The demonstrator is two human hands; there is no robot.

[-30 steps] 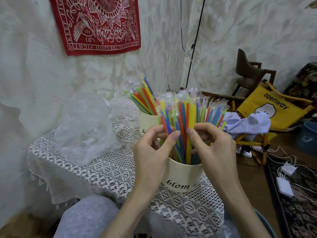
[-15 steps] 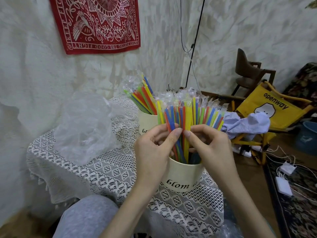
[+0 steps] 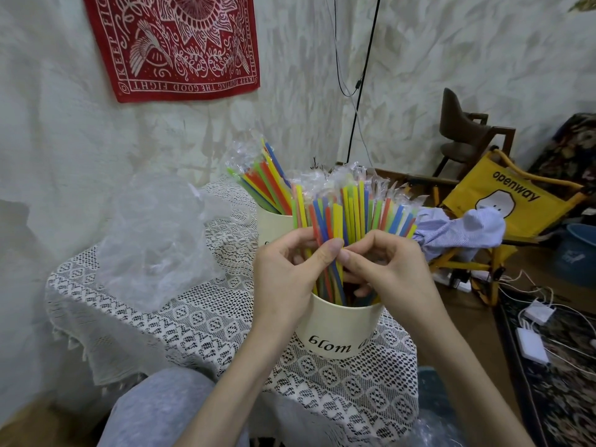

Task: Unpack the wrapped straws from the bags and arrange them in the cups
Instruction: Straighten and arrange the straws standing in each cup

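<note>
At the upper left of the frame a red bandana (image 3: 180,43) with white print hangs on the pale wall. Below it, at the left of the frame, a crumpled clear plastic bag (image 3: 151,240) lies on the lace tablecloth (image 3: 200,321) that covers the small table.

Toward the centre, the far cream cup (image 3: 274,224) stands behind your hands, its wrapped straws (image 3: 264,185) leaning to the left. Just in front of it stands the near cream cup (image 3: 338,330), lettered in black, with a bundle of wrapped straws (image 3: 351,211) standing upright in it: yellow, blue, orange and green, each in a clear sleeve.

Your left hand (image 3: 287,279) is curled around the left side of that bundle above the rim, thumb lying across the front. Your right hand (image 3: 390,272) grips the right side the same way, its fingertips meeting your left thumb at the middle of the straws.

At the right of the frame a striped blue cloth (image 3: 461,230) is draped over a yellow folding chair (image 3: 503,201), with a dark wooden chair (image 3: 464,133) behind it. White chargers (image 3: 532,346) and cables lie on the patterned rug at the lower right.
</note>
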